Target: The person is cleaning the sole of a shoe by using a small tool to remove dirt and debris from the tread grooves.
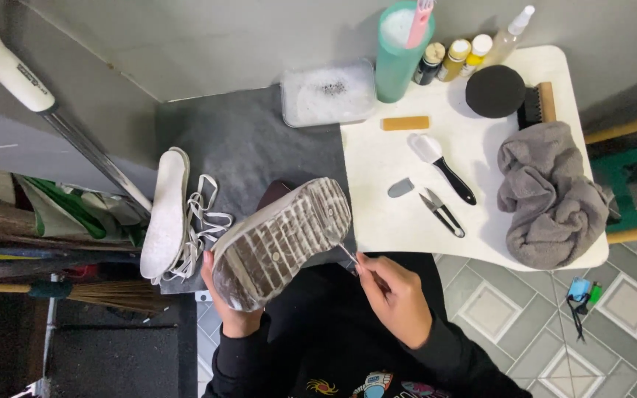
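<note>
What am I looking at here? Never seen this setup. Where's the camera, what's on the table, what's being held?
There is no machine here. One camera sits on a person's head and looks down, so you see their own two bare hands.

The left hand holds a shoe with its dirty ribbed sole turned up. The right hand pinches a thin metal pick with its tip at the sole's edge.

On the white table lie a small brush, snips, a grey rag, a round black sponge, small bottles and a green cup.

To the left, on the dark mat, lie an insole, white laces and a tub of foamy water.
</note>
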